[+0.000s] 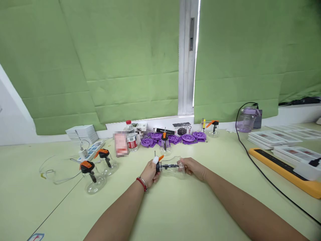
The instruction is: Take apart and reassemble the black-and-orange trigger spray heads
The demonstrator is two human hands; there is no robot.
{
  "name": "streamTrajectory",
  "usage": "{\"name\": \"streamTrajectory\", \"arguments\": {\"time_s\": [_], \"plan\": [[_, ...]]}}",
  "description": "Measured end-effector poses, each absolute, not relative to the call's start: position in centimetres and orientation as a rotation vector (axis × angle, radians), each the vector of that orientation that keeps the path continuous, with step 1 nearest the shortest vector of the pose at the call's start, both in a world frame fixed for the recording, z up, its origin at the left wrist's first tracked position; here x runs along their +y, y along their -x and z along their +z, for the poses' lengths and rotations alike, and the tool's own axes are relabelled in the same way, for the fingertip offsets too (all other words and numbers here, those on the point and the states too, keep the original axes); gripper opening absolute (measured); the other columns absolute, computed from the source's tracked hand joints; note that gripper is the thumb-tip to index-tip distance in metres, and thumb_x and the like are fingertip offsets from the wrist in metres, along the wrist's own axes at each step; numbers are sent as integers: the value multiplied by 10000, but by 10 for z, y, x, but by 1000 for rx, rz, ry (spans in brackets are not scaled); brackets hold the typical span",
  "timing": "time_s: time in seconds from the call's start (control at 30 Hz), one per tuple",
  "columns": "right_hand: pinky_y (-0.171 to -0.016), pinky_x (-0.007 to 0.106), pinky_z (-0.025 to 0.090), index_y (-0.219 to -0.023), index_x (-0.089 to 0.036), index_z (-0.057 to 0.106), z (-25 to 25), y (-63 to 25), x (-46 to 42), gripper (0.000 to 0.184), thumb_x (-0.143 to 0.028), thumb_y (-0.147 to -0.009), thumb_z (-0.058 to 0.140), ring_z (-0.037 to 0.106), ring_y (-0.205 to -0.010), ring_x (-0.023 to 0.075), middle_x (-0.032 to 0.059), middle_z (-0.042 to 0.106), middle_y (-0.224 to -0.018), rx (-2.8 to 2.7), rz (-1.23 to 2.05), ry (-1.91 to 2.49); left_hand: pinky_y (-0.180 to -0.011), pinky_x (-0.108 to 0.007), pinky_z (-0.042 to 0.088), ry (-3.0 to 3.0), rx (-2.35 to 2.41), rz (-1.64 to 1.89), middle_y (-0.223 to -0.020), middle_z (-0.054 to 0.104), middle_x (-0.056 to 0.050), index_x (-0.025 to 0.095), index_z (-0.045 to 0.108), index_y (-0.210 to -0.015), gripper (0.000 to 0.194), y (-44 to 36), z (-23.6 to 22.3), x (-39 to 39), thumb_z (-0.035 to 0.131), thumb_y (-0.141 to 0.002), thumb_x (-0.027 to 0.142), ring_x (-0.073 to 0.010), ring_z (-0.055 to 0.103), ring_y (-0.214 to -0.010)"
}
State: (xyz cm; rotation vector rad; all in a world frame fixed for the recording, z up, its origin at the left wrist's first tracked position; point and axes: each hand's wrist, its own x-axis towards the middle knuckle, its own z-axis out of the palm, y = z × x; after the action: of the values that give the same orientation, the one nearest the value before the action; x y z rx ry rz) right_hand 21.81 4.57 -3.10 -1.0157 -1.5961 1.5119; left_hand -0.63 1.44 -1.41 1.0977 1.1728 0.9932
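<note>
Both hands hold a clear bottle (173,169) on its side, a little above the table's middle. My left hand (149,172) is closed around its black cap end, where an orange lever (161,157) and a thin metal stem stick up. A white wrap covers a finger or thumb of that hand. My right hand (192,168) grips the bottle's base end, fingers partly hidden. A black tube runs lengthwise inside. Just behind stands a similar upright bottle (165,147) with an orange-and-black top. Two more, a front bottle (94,184) and a rear bottle (109,167), stand at left.
Purple plastic parts (188,138) lie in a row along the back, near a red-capped bottle (132,139). Another orange-topped bottle (214,130) stands behind right. A black cable (265,175) crosses the right side beside an orange-and-black bar (283,170) and stacked cards (263,140).
</note>
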Motion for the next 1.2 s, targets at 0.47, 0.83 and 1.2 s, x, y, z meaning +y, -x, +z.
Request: {"name": "streamTrajectory", "arguments": {"time_s": [0.47,0.83,1.2], "plan": [[-482,202,444,-1213,-282,404,-24,-227,38,619,-374,-674,694,645,-695,137,62,526,-1121,-1551,1645,812,-311,-176,175,-1079,1179,1022,-476,398,90,191,456,-831,522,8,-20,21,387,-739,700,-35,229,-280],[-341,183,267,-684,-121,548,-41,-218,52,599,-681,-793,366,432,-372,69,11,526,-488,-1574,1522,998,-306,-183,166,-1102,1174,1023,-480,404,90,188,458,-865,511,8,-20,20,391,-747,681,-38,220,-280],[-412,199,313,-1033,-156,563,-31,-224,45,468,-520,-742,608,523,-479,94,16,606,-669,-1555,1620,899,-312,-178,157,-1096,1166,1038,-477,400,94,184,469,-832,505,7,-18,20,402,-744,676,-29,219,-278]]}}
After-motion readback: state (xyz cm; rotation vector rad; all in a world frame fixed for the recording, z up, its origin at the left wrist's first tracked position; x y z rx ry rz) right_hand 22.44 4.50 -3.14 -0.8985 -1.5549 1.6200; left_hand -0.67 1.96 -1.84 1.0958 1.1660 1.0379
